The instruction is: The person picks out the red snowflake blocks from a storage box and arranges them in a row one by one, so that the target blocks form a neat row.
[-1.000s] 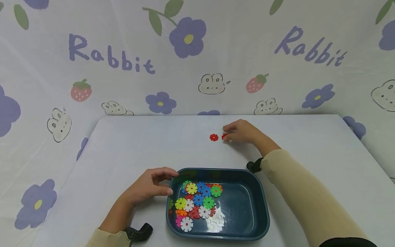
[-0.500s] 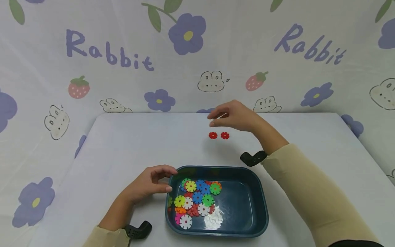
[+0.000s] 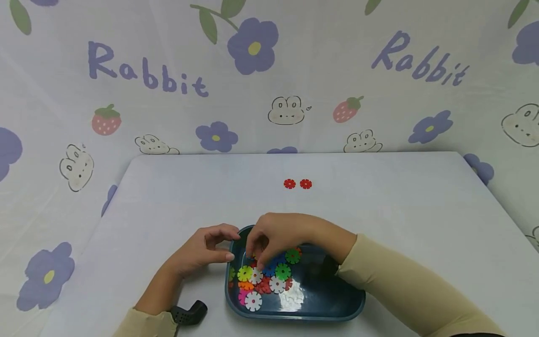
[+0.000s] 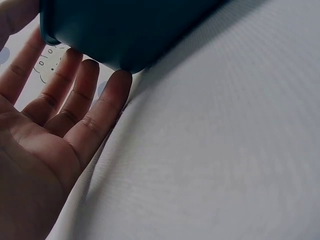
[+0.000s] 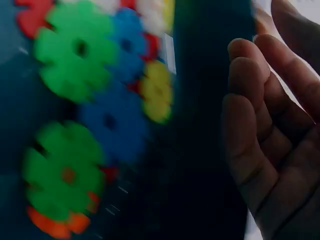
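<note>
My right hand [image 3: 282, 234] reaches into the dark teal tray [image 3: 330, 299], over the flower-shaped plastic discs on its left side. In the right wrist view its fingers [image 5: 245, 130] bend loosely and nothing shows between them. Blurred discs lie beside them, among them a green disc [image 5: 60, 170] and a yellow disc [image 5: 159, 92]. At the tray's upper left corner, my left hand [image 3: 204, 248] touches the outer wall with fairly straight fingertips, as the left wrist view also shows. Two red discs, a left one [image 3: 287, 184] and a right one [image 3: 303, 184], lie side by side beyond the tray.
The white table [image 3: 189, 187] extends around the tray, with a patterned cloth [image 3: 320, 56] behind it. A black wrist device [image 3: 191, 313] sits at my left wrist. White discs [image 3: 254, 302] and other colours overlap inside the tray.
My right hand has let go of the right-hand red disc, lifted off the table and come back toward me into the tray. The left hand stays at the tray's corner.
</note>
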`<state>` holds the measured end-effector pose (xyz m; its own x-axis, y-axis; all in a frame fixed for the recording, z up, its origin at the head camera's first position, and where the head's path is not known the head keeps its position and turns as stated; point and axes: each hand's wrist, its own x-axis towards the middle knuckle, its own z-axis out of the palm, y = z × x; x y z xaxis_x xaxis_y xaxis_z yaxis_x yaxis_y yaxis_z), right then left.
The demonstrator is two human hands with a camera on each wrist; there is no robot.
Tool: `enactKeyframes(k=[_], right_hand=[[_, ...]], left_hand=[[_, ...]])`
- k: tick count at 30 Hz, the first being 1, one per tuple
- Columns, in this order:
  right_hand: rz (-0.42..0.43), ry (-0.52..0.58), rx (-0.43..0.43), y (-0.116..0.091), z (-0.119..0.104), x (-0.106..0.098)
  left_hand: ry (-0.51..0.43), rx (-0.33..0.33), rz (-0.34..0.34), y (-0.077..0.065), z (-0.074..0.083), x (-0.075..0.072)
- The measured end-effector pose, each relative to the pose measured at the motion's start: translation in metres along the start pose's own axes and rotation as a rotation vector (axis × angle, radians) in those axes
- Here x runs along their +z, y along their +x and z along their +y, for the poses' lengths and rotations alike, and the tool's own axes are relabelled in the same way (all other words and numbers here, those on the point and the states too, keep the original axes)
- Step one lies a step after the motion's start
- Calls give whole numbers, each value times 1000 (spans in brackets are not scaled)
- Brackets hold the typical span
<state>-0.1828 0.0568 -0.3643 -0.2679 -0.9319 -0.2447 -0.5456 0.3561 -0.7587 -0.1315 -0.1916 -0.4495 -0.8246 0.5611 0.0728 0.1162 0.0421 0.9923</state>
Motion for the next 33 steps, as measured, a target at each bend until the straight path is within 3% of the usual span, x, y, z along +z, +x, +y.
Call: enactKeyframes(k=[7, 11, 17, 33], right_hand=[[-220, -8, 33, 11, 10, 20], [-264, -82, 74, 14, 11, 28], [-274, -165, 139, 14, 11, 36], [-209, -256, 136, 13, 6, 38]], left_hand=[[-8, -16, 10, 0, 1, 2], [1, -16, 14, -1, 1, 2], [5, -21, 25, -1, 2, 3], [17, -28, 28, -1, 3, 3]])
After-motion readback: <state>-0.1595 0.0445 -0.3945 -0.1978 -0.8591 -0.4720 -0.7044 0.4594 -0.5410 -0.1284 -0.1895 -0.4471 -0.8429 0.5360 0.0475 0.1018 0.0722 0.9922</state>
